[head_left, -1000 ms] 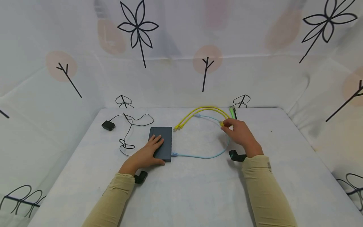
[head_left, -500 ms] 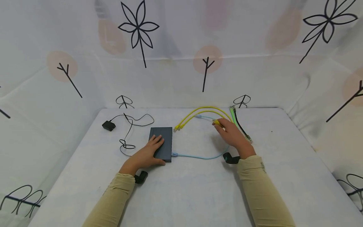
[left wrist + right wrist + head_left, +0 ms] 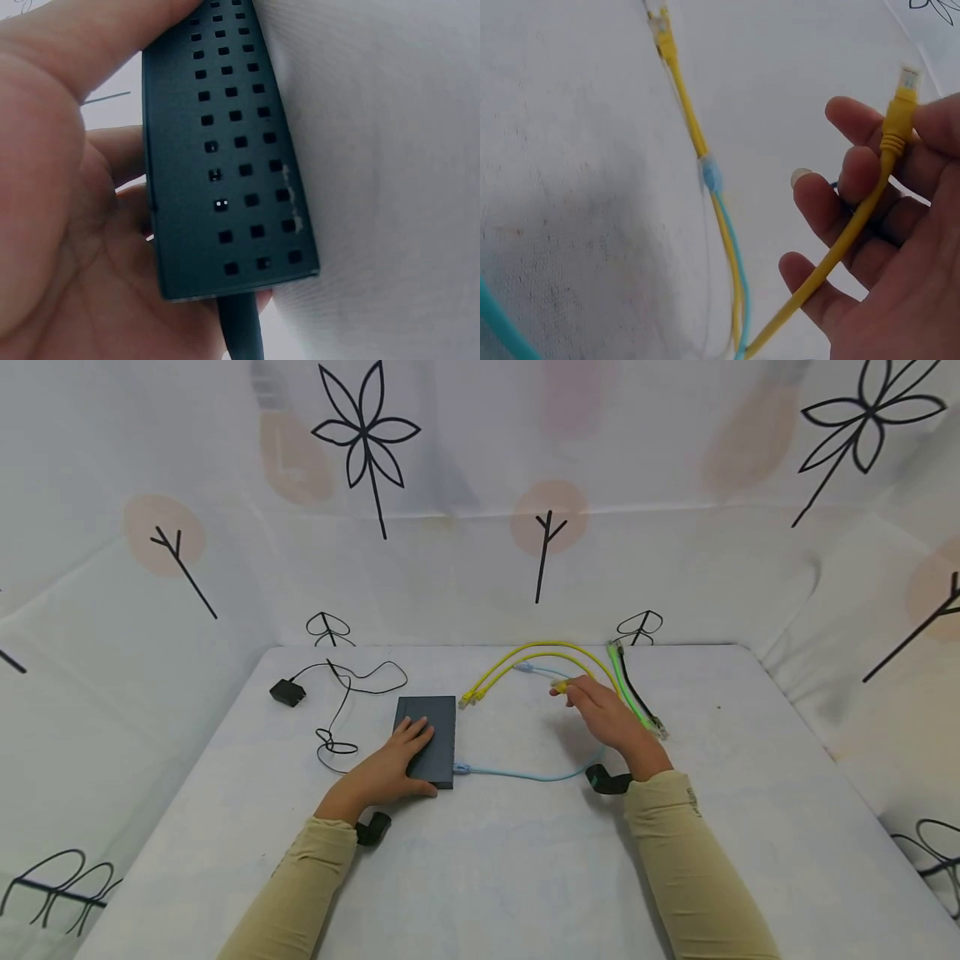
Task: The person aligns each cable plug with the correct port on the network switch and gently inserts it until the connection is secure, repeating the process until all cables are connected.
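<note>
A dark grey network switch [image 3: 441, 718] lies on the table, a little left of the middle. My left hand [image 3: 381, 775] rests on it with fingers spread over the top and the thumb along its near side, which shows rows of square vent holes in the left wrist view. Between thumb and fingers, my right hand [image 3: 617, 720] pinches a yellow Ethernet cable [image 3: 901, 124] just behind its clear plug; the cable runs down across the palm. A light blue Ethernet cable [image 3: 525, 775] has one end in the switch's right side. Its loose end [image 3: 711, 176] lies beyond.
Two more yellow plugs [image 3: 471, 697] lie right of the switch's far corner. Green [image 3: 626, 685] and black [image 3: 636, 693] cables lie behind the right hand. Far left is a black power adapter [image 3: 287, 692] with a tangled cord [image 3: 341, 693]. A patterned cloth wall [image 3: 450, 568] stands behind the table.
My right hand has moved left toward the switch with the yellow plug, uncovering more of the green and black cables. My left hand has stayed on the switch.
</note>
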`<state>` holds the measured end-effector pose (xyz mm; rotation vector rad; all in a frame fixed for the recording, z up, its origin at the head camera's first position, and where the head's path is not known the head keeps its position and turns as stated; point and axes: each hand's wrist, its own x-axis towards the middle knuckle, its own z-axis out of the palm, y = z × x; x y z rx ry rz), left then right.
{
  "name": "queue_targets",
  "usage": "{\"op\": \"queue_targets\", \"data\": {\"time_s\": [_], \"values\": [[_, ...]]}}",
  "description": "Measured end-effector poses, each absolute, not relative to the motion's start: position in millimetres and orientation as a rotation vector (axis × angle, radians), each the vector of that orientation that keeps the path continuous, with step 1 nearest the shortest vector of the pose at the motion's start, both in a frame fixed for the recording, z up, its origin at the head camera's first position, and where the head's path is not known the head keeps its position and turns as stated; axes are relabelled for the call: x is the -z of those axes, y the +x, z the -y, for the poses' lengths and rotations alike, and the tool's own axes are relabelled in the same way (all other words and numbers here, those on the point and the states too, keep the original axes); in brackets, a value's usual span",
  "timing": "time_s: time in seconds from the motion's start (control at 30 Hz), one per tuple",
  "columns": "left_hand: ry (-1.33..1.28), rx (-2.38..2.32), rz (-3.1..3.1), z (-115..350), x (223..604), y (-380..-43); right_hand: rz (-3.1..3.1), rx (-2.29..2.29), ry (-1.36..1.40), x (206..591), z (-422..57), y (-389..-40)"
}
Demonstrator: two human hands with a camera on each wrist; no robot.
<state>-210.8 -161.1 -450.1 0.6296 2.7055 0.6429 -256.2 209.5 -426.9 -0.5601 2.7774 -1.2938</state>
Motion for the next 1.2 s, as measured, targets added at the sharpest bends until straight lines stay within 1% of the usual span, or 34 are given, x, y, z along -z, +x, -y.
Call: {"op": "queue_targets", "data": {"time_s": [0.4, 0.73, 1.2], "values": [[0.629, -0.647, -2.706, 161, 451, -211, -2.825, 1.087, -0.732, 435, -202, -257], [0.632, -0.659, -2.704, 160, 448, -210, -2.866, 0.925, -0.785, 435, -187, -256], [0.637, -0.658, -2.704, 162, 450, -211, -2.969, 0.646, -0.664, 437, -166, -250]]}}
